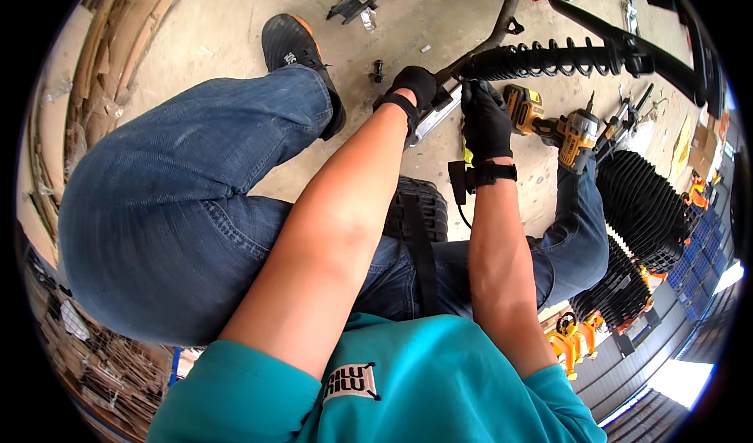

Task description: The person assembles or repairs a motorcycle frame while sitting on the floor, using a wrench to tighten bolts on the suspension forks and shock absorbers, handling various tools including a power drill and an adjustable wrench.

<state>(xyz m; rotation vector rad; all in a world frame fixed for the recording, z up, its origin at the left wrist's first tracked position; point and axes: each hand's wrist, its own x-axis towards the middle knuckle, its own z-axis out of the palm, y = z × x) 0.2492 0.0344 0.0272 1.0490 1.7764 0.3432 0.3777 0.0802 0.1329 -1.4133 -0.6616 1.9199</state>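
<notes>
Evidently the person sits low with knees spread wide, which seems a sensible way to bring both hands close to work near the concrete floor (227,19). The black coil-spring shock absorber (541,60) lies crosswise ahead of them, its far end at the person's right beside a thick black metal tube (596,29), its near end pointing at the gloves.

The left hand (416,88), in a black glove, is curled beside the lower end of a bent black frame tube (506,16), probably to steady it; its fingers face away, so I can't tell what it grips. The right hand (486,121), also black-gloved, is bent upward with its fingertips drawn together just below the shock's near end. I can't see whether anything is pinched there. So that end sits above the right hand and to the right of the left one, with a silvery metal bar (439,118) slanting between the two.

A yellow-and-black cordless driver (579,136) lies by the right shin, presumably parked there for an easy reach.
</notes>
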